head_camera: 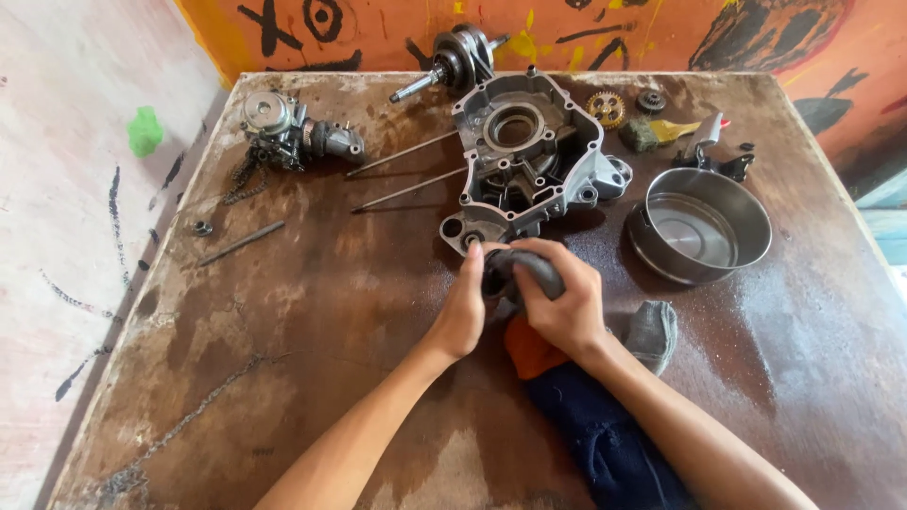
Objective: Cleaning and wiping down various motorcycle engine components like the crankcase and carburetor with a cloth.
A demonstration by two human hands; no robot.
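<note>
Rust-brown and stained, the wooden table [283,312] carries our work: we have both hands together near its middle, closed around a dark grey part [518,267] wrapped partly in cloth. Our left hand [461,312] presses against its left side with the fingers pointing up, while our right hand [559,300] curls over the top and grips it. Beneath our right wrist lies a rag [590,416] in orange, dark blue and grey. Just beyond our hands, touching or nearly touching the part, sits an aluminium engine crankcase half [529,156]. To its right stands a round steel bowl [699,227], and behind that a brass-coloured gear [606,108] and a small brush [661,132]. At the far edge lies a crankshaft [453,61]; to the left sit a cylinder head assembly [288,132] with a chain, two long thin rods [406,170] and a short bolt [241,244]
</note>
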